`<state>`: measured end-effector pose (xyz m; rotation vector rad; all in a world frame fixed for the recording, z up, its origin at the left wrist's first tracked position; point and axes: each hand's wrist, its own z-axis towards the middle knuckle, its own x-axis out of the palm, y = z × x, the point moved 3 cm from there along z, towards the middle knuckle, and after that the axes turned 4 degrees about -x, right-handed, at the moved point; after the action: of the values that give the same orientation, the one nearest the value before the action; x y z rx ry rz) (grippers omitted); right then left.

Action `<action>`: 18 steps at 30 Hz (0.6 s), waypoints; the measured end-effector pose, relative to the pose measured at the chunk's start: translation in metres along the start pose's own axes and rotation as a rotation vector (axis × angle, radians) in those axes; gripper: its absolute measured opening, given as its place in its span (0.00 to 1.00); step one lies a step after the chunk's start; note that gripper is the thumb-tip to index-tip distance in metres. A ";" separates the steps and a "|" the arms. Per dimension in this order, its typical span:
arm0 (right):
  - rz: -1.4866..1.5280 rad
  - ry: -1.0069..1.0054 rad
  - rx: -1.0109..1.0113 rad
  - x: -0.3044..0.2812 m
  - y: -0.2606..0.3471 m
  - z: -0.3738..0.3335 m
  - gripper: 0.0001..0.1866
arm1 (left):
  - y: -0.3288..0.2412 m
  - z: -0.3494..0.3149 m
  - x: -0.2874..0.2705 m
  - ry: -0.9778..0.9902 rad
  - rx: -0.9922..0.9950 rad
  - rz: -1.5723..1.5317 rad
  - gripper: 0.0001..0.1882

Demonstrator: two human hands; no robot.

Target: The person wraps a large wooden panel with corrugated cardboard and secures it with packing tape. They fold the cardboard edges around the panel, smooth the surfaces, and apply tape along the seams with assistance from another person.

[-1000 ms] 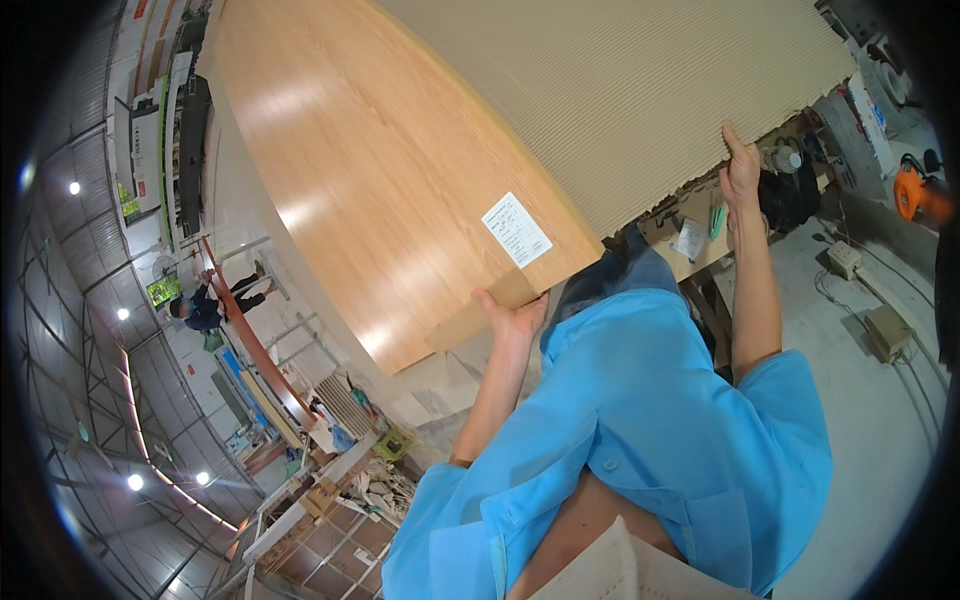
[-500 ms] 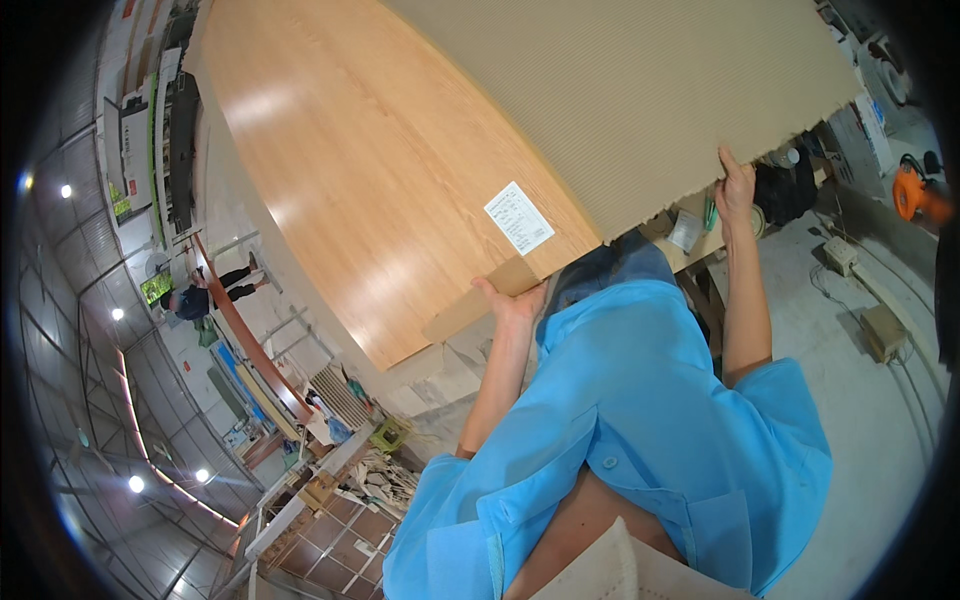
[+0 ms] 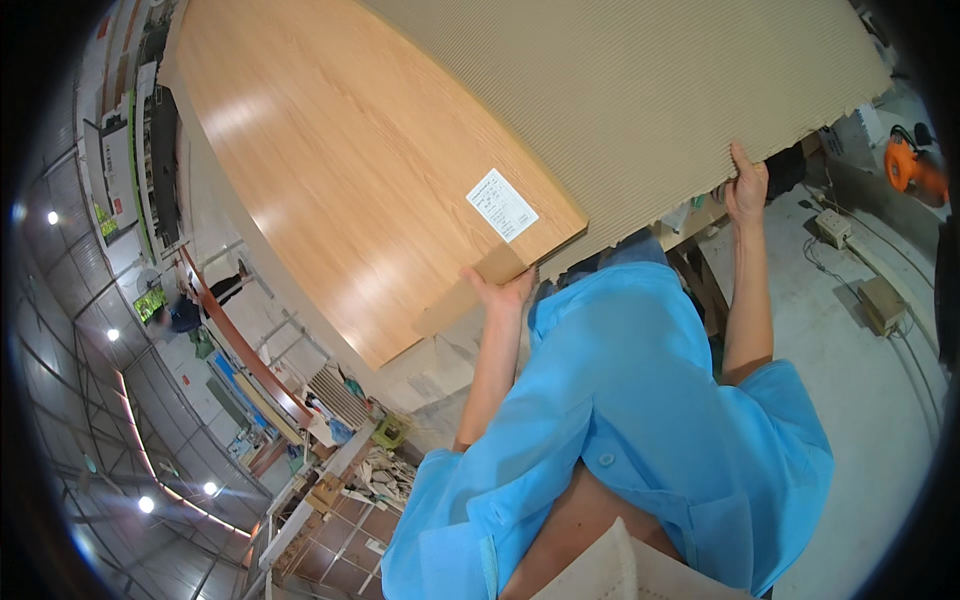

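A long wood-grain panel (image 3: 340,150) with a glossy top lies in front of me. It carries a white printed label (image 3: 503,205) and a strip of brown tape (image 3: 470,290) near its closest end. My left hand (image 3: 502,292) grips that end, the thumb on top by the tape and the fingers mostly hidden beneath. To the right spreads a sheet of corrugated cardboard (image 3: 680,100), which shows past the panel's near corner too. My right hand (image 3: 745,188) is closed on the cardboard's ragged near edge, thumb on top, other fingers partly out of sight under it.
An orange power tool (image 3: 905,165) is at the far right. Boxes with cables (image 3: 880,305) lie on the floor there. A long reddish-brown curved piece (image 3: 245,345) stands to the left, with a person (image 3: 185,312) beyond it. Cluttered racks (image 3: 335,490) fill the lower left.
The cardboard's right corner and my right hand have shifted a little to the right. My left hand and the panel's near end appear slightly farther left.
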<state>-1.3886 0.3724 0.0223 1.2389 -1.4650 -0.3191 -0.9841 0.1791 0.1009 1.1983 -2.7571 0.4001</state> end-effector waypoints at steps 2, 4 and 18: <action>0.002 0.024 0.017 -0.006 0.005 0.002 0.17 | 0.000 -0.002 0.001 -0.019 0.014 0.008 0.50; -0.031 -0.027 0.042 -0.013 0.009 0.001 0.17 | 0.000 -0.004 0.002 -0.041 0.012 0.029 0.49; -0.072 0.008 0.055 -0.003 -0.003 -0.018 0.21 | 0.000 -0.006 0.004 0.026 -0.050 -0.073 0.48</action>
<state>-1.3724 0.3818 0.0246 1.3378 -1.4331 -0.3234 -0.9873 0.1778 0.1071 1.2685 -2.6753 0.3352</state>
